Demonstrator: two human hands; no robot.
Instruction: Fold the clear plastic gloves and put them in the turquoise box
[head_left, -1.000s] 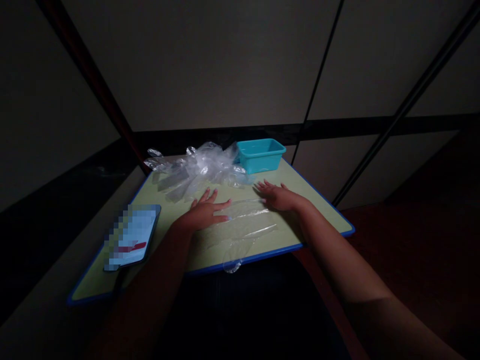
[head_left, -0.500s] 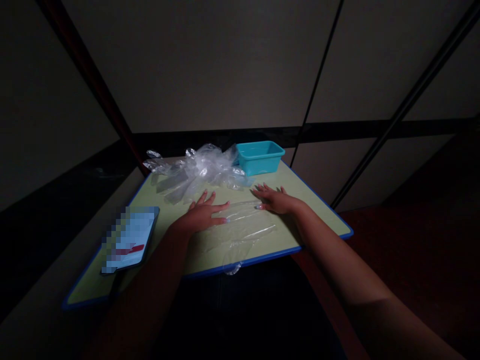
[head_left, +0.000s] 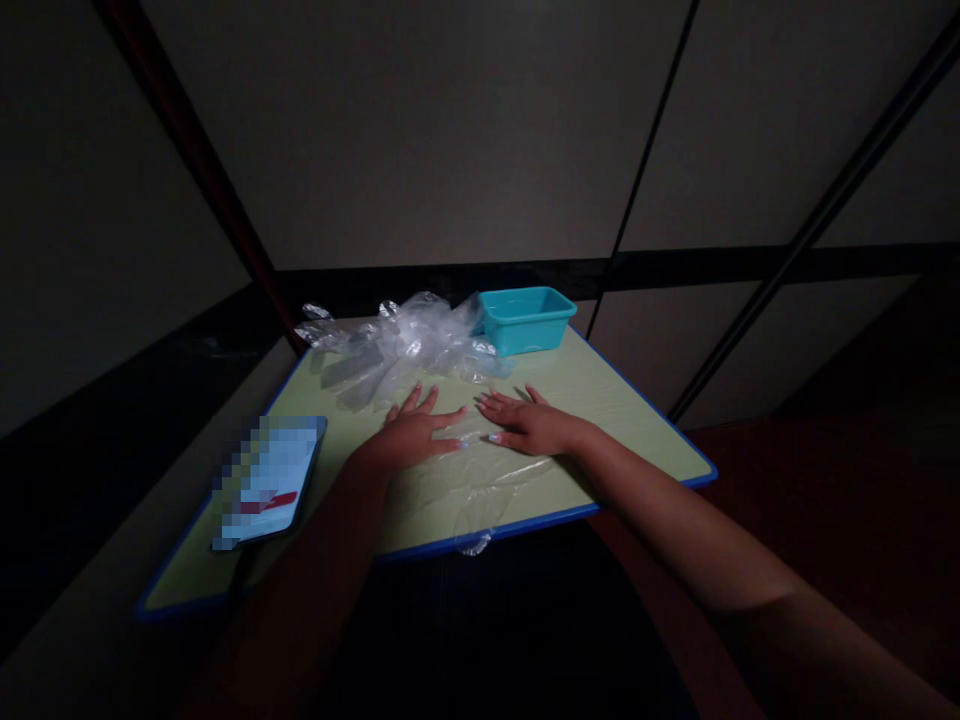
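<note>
A thin clear plastic piece (head_left: 487, 492) lies flat on the pale yellow table (head_left: 622, 420), its lower end hanging over the blue front edge. My left hand (head_left: 411, 432) rests on its left part, palm down with fingers spread. On its right part lies my right hand (head_left: 531, 425), also flat with the fingers stretched out and holding nothing. A short gap separates the two hands. Behind them is a loose heap of crumpled clear plastic (head_left: 412, 345).
At the back of the table a turquoise basket (head_left: 529, 325) stands beside the plastic heap. A phone or tablet (head_left: 277, 485) with a lit, partly pixelated screen lies at the left. Panelled walls rise behind the table.
My right hand has moved left and slightly toward me over the plastic, closer to my left hand. My left hand keeps its place on the table. The view has shifted slightly.
</note>
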